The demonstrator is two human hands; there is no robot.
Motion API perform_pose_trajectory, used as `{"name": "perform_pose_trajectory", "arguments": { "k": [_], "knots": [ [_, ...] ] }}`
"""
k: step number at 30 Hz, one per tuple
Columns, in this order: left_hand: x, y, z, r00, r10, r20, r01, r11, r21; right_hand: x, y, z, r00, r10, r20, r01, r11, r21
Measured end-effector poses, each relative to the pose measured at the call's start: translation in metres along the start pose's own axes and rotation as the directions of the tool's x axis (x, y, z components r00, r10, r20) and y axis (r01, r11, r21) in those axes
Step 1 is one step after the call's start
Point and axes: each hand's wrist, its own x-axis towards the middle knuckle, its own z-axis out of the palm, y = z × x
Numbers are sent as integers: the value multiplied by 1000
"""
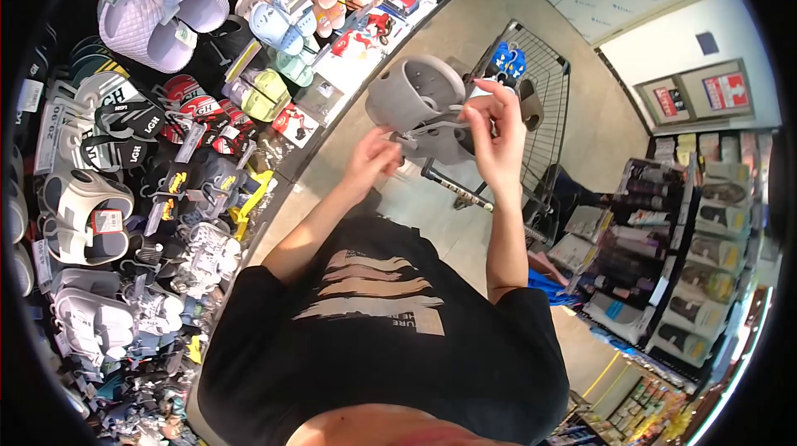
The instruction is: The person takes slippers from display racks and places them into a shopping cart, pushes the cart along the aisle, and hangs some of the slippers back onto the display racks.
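A pair of grey slippers (413,89) hangs in the air in front of my chest, joined by a grey plastic hanger. My right hand (501,126) is at the pair's right side, thumb and fingers closed on the hanger by its hook. At the lower left edge, my left hand (374,162) has its fingers curled against the slippers, near a small tag. Its fingertips are partly hidden. Behind the slippers stands a shopping cart (544,85) with blue slippers (508,59) and a brown pair (530,104) in it.
On my left, a long rack holds lilac slides (162,10), beige slippers (87,218), black flip-flops and price signs. A shelf unit (677,280) with packaged goods stands on the right. Tiled floor (332,143) runs between them.
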Motion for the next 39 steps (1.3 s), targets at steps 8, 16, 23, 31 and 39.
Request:
{"name": "perform_pose_trajectory", "arguments": {
  "k": [8,16,23,31,39],
  "knots": [
    [55,45,-19,861,491,-134,-402,817,412,90,9,26,999,-8,53,11,999,-54],
    [116,62,-3,959,277,-66,-276,961,20,128,41,35,998,59,-5,-59,998,-13],
    [176,70,-5,980,124,154,-91,975,-203,144,61,-4,991,131,-32,-128,988,81],
    [250,14,12,981,-33,193,95,942,-322,170,130,-82,995,91,-38,-98,957,-273],
    [337,34,51,976,17,-217,-89,942,-324,67,276,-209,950,193,-246,-297,800,-521]
  ]
}}
